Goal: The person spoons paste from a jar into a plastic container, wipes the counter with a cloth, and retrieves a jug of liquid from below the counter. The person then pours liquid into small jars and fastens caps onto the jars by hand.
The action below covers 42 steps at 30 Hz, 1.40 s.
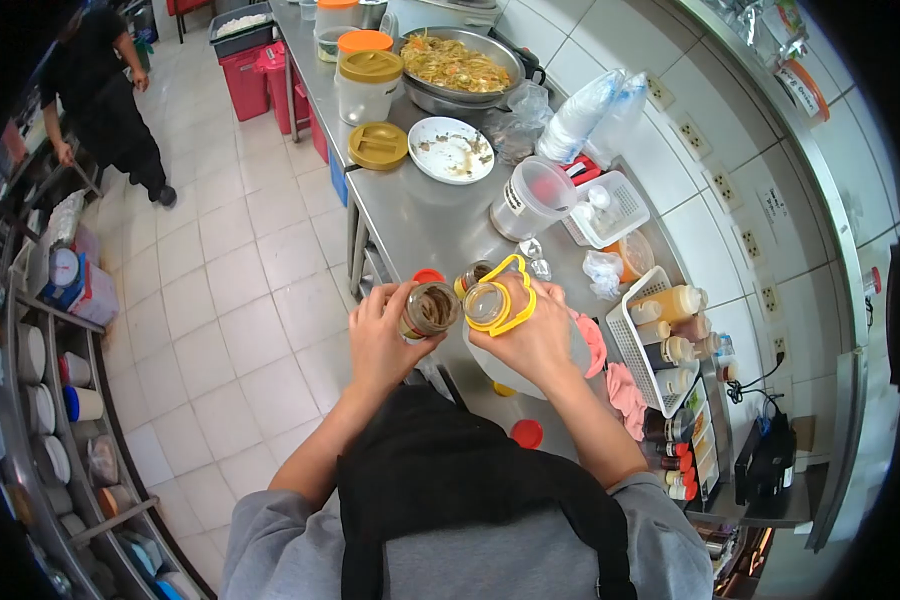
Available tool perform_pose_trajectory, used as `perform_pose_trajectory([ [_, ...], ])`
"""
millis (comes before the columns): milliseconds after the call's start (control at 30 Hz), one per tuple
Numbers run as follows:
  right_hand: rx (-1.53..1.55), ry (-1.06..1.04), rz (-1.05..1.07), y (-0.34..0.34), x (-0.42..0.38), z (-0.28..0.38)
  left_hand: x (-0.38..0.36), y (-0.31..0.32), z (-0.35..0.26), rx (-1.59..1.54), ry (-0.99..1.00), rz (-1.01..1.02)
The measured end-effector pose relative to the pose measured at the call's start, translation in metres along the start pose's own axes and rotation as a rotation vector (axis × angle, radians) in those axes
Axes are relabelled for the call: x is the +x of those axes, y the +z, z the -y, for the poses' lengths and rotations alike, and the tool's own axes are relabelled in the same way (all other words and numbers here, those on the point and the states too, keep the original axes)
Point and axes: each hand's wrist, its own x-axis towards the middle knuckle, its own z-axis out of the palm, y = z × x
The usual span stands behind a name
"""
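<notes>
My left hand (383, 340) is wrapped round an open glass jar (432, 308) with brown residue inside, its mouth tilted up towards me. In my right hand (535, 335) is a small clear container (485, 304) with a yellow rim and a looped yellow handle. The two vessels are side by side, close together above the counter. Just beyond them stands another jar (473, 274) with dark brown contents, partly hidden. A red lid (428, 275) shows behind the left jar. A second red lid (526, 433) lies nearer my apron.
A steel counter (420, 220) runs away from me, bearing a bowl of noodles (458, 65), a soiled white plate (451, 151) and a clear tub (532, 198). Sauce bottles fill a white basket (625, 330) at right. Shelves (100, 400) stand left; a person (100, 90) is across the floor.
</notes>
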Motion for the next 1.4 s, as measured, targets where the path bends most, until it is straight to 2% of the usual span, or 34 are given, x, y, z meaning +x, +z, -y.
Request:
perform_pose_trajectory([
  [133,-0.024,0.005,0.059,0.002,0.005,0.008,-0.001,0.003,0.009,-0.002,-0.010,0.008],
  [633,-0.040,-0.100,0.031,0.024,0.012,0.007,-0.001,0.003,0.020,-0.039,-0.041,0.004],
  [1400,-0.053,-0.113,0.126,0.040,0.018,0.018,-0.014,0.000,0.036,-0.049,-0.105,-0.057],
])
